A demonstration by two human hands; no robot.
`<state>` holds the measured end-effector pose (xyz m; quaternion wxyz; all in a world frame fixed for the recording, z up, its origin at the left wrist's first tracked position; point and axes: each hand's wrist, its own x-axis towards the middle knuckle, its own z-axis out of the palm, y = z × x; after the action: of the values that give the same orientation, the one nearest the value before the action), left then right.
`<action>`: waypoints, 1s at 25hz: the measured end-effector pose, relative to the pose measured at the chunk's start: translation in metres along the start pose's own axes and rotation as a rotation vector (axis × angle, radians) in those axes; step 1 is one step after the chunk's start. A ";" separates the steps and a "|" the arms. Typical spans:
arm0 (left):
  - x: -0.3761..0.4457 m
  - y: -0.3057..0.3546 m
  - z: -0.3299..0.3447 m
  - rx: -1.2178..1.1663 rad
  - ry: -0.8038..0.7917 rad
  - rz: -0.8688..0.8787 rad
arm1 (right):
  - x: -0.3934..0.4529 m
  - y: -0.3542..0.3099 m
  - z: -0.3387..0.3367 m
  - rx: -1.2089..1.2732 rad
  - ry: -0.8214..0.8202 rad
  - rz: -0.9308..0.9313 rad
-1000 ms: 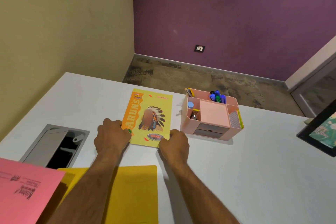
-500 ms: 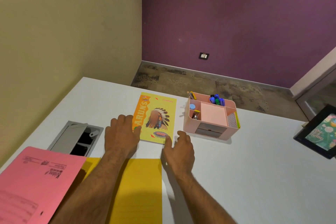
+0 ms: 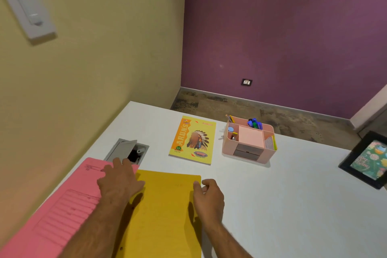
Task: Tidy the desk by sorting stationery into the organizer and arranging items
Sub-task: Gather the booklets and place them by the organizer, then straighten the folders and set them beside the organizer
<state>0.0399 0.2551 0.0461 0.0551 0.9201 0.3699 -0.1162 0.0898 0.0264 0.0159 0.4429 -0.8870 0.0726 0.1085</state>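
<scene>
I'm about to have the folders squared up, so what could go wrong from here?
1. The left hand lies across the pink folder and the yellow folder; a push may drag both.
2. The pink folder's far corner touches the open grey desk hatch; it could catch there.
3. The right hand sits at the yellow folder's right edge; pushing forward could bump the notebook.
</scene>
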 end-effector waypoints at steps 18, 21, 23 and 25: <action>-0.110 0.043 -0.100 0.040 0.401 0.480 | -0.078 0.004 -0.061 0.650 -0.392 0.425; -0.126 0.067 -0.113 -0.019 0.556 0.634 | -0.066 0.018 -0.092 0.843 -0.363 0.529; -0.132 0.073 -0.111 -0.147 0.676 0.763 | -0.058 0.032 -0.114 0.961 -0.342 0.592; -0.133 0.076 -0.100 -0.344 0.705 0.895 | -0.051 0.048 -0.137 1.049 -0.338 0.632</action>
<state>0.0167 0.1298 0.1775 0.1209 0.9475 -0.0442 0.2926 0.0470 -0.1104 0.0715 0.7705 -0.4585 0.3037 0.3223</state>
